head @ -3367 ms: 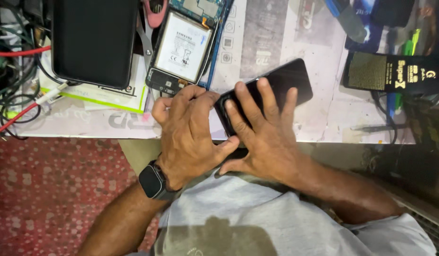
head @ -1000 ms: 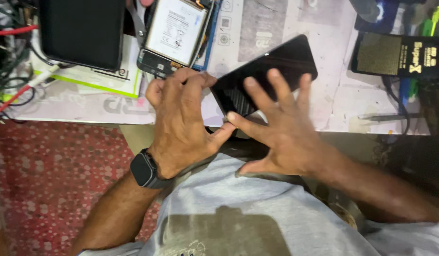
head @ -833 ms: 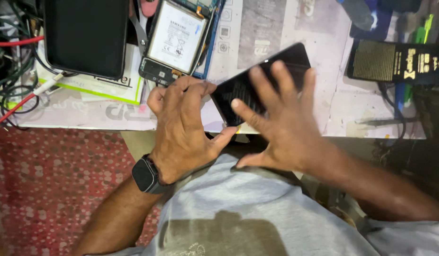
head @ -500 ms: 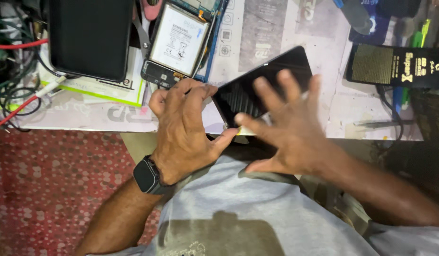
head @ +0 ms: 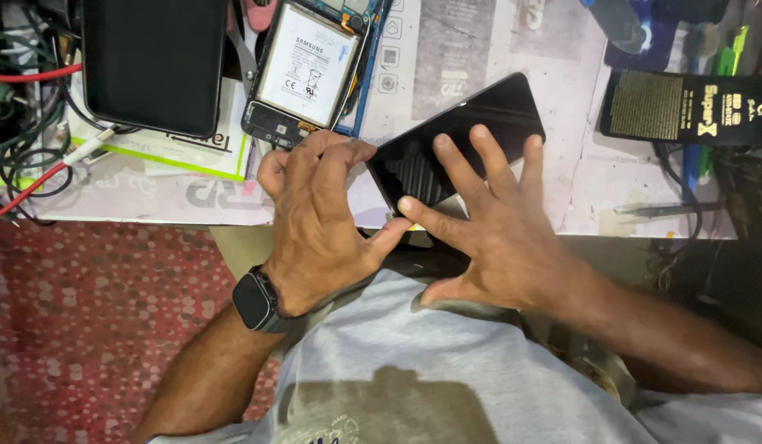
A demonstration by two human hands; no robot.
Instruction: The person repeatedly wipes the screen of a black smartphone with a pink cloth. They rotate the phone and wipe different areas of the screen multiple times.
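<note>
Left hand curled, fingertips pinching the near-left edge of the black phone screen panel, which lies diagonally at the bench edge. Right hand spread flat and open, fingers splayed over the panel's near end, gripping nothing; whether the fingers touch the glass, can't tell. Just beyond left hand: opened phone with exposed battery, and a black tablet further left. Tangle of wires far left. Black-and-gold box beyond right hand, tweezers to its right. Smartwatch on left wrist.
</note>
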